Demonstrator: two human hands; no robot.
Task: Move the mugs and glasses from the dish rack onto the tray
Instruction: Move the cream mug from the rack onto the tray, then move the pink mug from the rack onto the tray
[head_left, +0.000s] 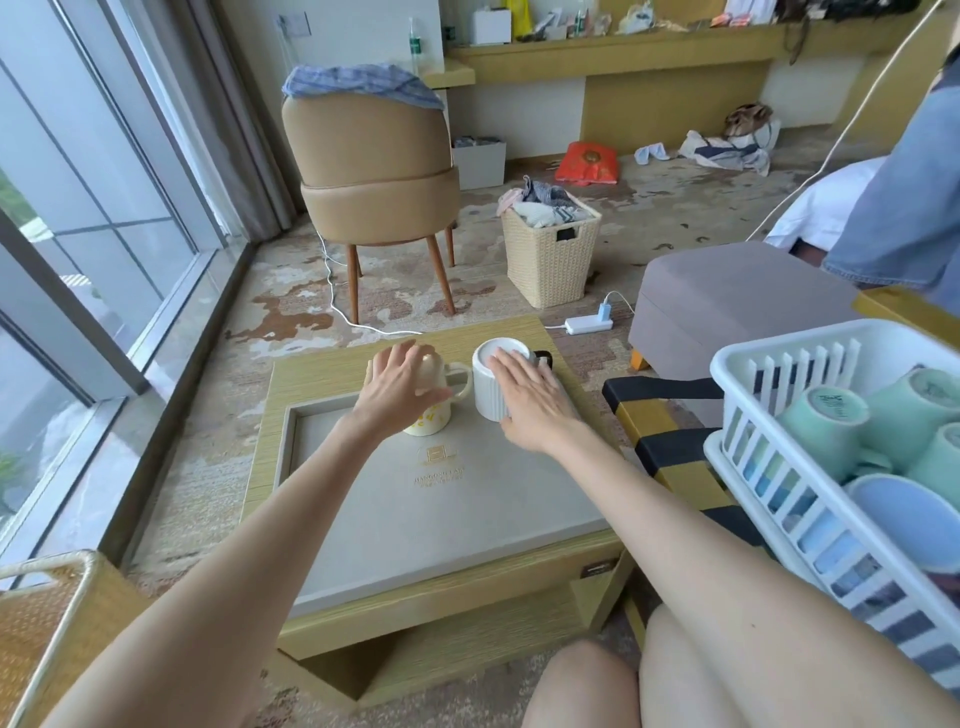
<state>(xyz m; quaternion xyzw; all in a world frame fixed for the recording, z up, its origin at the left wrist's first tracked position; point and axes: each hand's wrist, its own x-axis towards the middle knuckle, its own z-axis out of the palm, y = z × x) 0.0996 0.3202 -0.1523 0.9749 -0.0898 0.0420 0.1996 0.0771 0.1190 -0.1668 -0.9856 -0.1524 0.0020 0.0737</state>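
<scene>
A cream mug (432, 422) with yellow print and a white ribbed mug (487, 391) with a dark handle stand upside down, side by side, at the far end of the grey tray (441, 514). My left hand (400, 392) hovers over the cream mug with fingers spread, covering its top. My right hand (532, 402) lies flat, its fingertips on the white mug's upturned base. Neither hand grips. At my right, the white dish rack (769, 467) holds two mint green mugs (826, 431) and a pale blue mug (898, 514), all upside down.
The tray sits on a low wooden table (322, 364). A yellow-and-black striped stand (660, 426) lies between table and rack. Beyond are a tan chair (374, 166), a wicker hamper (550, 254), a grey ottoman (737, 296) and a power strip (589, 325). Another person's denim sleeve (904, 197) hangs at the right.
</scene>
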